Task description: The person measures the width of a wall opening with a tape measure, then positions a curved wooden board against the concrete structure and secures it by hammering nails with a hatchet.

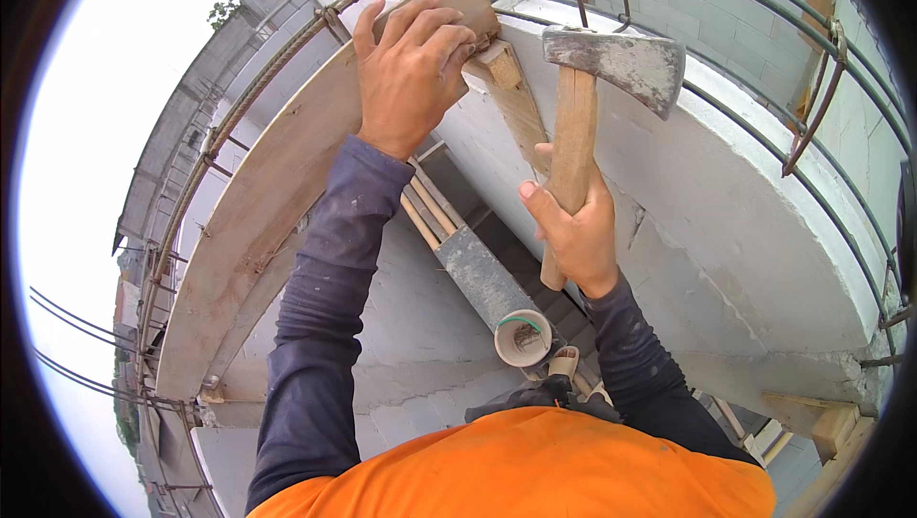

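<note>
My right hand point(587, 236) is wrapped around the wooden handle of a hatchet point(574, 126), held upright in front of me. Its worn, pale-spattered metal head point(621, 62) is at the top, with the blade toward the right. Bent fingers of my left hand point(409, 74) grip the far end of a long wooden board point(253, 198), which runs along the left side. Just right of that hand, a short wooden batten point(511, 98) reaches from the board's end toward the block wall point(764, 232). The left palm's underside is hidden.
Steel reinforcing bars point(812, 26) curve above the wall on the right, and a rusty bar point(272, 69) follows the board's outer side. Below me, a narrow plank platform point(482, 274) carries a white bucket point(522, 351) beside my sandalled foot point(564, 362). Open sky lies beyond the left edge.
</note>
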A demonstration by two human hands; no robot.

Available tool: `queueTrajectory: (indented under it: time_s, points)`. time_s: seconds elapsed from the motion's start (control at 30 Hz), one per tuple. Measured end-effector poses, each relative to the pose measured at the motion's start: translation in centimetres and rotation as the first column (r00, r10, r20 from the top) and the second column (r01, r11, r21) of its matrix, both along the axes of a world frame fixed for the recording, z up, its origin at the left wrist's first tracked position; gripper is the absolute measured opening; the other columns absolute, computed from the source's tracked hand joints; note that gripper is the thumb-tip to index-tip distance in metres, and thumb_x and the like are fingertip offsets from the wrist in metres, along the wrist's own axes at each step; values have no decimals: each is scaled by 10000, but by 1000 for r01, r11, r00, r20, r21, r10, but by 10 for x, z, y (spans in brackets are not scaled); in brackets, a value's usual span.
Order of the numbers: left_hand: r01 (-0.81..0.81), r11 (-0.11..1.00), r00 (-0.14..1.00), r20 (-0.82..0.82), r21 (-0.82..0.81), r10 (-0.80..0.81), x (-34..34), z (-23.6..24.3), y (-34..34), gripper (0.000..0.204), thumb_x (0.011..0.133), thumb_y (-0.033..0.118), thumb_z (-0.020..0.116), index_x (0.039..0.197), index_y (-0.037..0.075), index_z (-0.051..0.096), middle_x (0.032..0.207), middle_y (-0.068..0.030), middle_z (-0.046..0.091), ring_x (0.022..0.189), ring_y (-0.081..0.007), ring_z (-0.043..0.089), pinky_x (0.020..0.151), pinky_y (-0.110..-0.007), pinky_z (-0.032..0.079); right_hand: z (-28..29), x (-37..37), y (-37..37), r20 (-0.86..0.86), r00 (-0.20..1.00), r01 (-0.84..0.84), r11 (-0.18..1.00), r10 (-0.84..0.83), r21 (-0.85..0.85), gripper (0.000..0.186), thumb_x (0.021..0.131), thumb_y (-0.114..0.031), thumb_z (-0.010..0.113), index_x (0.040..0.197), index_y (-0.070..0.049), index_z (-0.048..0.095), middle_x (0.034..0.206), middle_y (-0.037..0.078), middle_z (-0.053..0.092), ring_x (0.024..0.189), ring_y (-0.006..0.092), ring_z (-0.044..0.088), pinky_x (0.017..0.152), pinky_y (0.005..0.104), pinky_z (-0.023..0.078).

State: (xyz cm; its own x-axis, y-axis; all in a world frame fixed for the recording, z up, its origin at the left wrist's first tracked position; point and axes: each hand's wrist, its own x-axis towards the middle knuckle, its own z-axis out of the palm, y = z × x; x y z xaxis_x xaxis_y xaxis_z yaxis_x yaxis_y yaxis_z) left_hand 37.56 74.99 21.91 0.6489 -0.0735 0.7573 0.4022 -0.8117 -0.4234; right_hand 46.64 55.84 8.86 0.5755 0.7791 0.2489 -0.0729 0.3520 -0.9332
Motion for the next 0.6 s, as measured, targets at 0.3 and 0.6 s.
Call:
queueTrajectory:
  time_s: [0.3,0.6]
  points:
    - [-165,982,986,-21,92,167,12,-6,5,63,904,284,743,918,237,782,1263,108,694,1369,-168,488,1192,-462,236,-25,3,19,139,987,67,989,-85,128,660,1025,-361,588,1475,81,394,1135,280,653,1008,304,676,932,402,521]
    - [-178,974,983,-25,140,183,11,-10,9,77,892,291,755,910,226,792,1289,123,686,1364,-154,485,1183,-443,250,-23,6,33,203,974,75,990,-98,118,674,1030,-377,587,1486,78,390,1271,342,618,1169,404,655,1001,445,506]
